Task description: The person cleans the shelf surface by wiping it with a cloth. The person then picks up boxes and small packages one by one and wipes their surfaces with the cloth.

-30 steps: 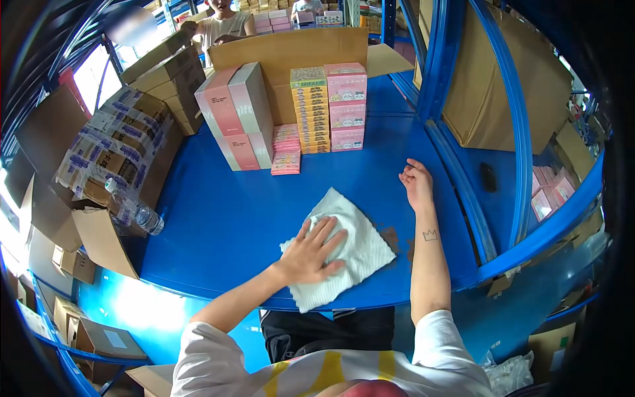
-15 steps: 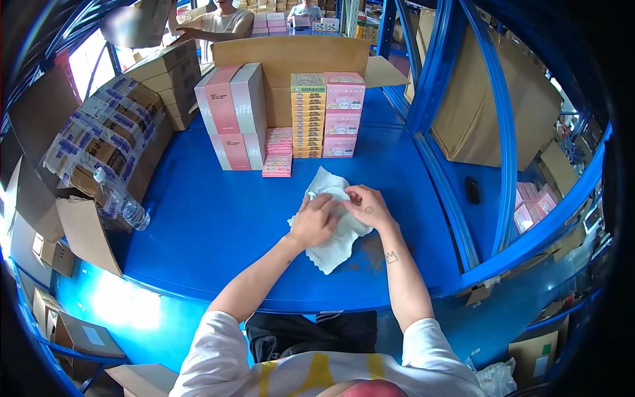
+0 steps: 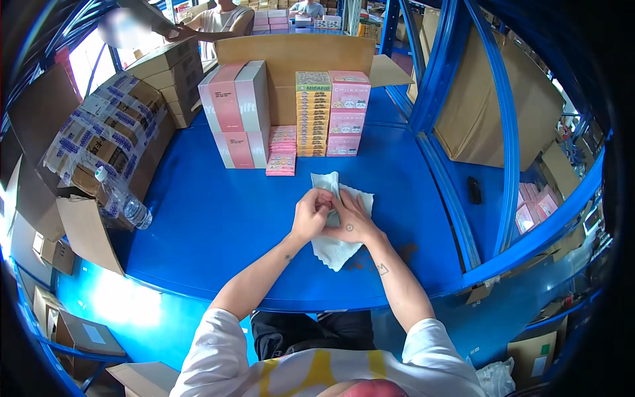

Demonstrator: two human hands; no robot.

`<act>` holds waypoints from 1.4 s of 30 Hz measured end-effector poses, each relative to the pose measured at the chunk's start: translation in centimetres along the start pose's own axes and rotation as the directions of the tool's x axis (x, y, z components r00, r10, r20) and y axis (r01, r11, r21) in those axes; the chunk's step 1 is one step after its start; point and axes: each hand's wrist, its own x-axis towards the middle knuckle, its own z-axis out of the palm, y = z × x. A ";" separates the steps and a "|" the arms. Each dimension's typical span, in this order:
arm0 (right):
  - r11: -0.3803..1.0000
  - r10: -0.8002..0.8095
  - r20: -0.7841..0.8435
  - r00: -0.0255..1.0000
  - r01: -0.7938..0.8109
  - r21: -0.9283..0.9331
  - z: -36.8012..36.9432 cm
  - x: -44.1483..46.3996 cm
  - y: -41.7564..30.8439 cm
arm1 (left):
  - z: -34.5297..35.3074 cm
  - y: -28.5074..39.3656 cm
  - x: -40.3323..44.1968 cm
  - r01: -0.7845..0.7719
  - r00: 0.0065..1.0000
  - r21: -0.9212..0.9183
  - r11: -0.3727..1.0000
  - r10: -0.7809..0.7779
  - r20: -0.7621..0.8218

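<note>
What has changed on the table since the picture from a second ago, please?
The right hand has moved leftward and closer to the body, onto the white cloth, where it lies with fingers extended. The left hand, spread flat on the cloth before, now has its fingers curled. The cloth has gone from spread out to partly folded. The stacked pink boxes and water bottle stayed in place.

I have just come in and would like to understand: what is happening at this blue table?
A person's left hand and right hand are both at a white cloth on the blue table. The right hand lies over the cloth with fingers extended; the left has its fingers curled, though whether they pinch the cloth is unclear. A dark smear shows to the right of the cloth. Farther back stand stacked pink boxes and yellow boxes.
</note>
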 end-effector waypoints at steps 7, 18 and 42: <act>1.000 0.012 0.012 1.000 -0.012 0.007 0.8 0.5 1.3 | -0.2 1.8 -0.2 -0.327 0.898 0.321 0.889 0.398 -0.188; 0.961 0.007 -0.001 1.000 -0.006 0.278 -1.0 1.1 3.1 | -14.6 9.3 12.4 0.093 0.611 0.663 0.743 0.483 -0.627; 0.966 -0.072 -0.272 0.960 0.135 0.222 1.8 2.3 6.2 | -11.5 14.6 -8.0 0.067 0.688 0.580 0.812 0.383 -0.616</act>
